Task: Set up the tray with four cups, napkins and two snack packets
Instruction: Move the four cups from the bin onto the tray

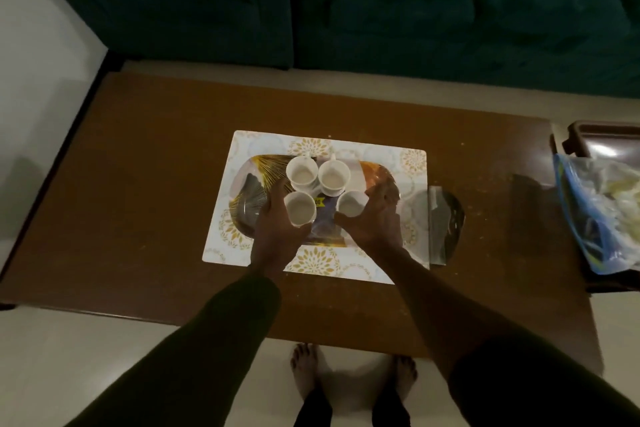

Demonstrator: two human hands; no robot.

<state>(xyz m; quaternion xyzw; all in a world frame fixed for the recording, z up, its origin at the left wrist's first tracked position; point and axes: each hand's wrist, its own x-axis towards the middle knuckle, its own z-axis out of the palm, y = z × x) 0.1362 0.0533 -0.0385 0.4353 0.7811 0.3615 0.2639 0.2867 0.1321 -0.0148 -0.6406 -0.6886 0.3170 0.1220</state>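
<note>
A: Head view — hands?
B: Left hand (277,222) cupped the near-left white ceramic cup (300,208); right hand (372,218), fingers spread, curled around the near-right white cup (351,203).
A: Tray?
B: Oval gold-patterned tray (256,180) lay beneath both hands, two more cups beyond the fingertips.

Four cups (317,189) crowd the tray's (249,184) middle; bare table (145,184) lies open at left.

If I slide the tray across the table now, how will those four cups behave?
The four cups look like small glazed ceramic, so they would probably slip and clink on the glossy tray. They stand close together, likely knocking each other. They appear empty, so light and apt to tip if jolted.
</note>
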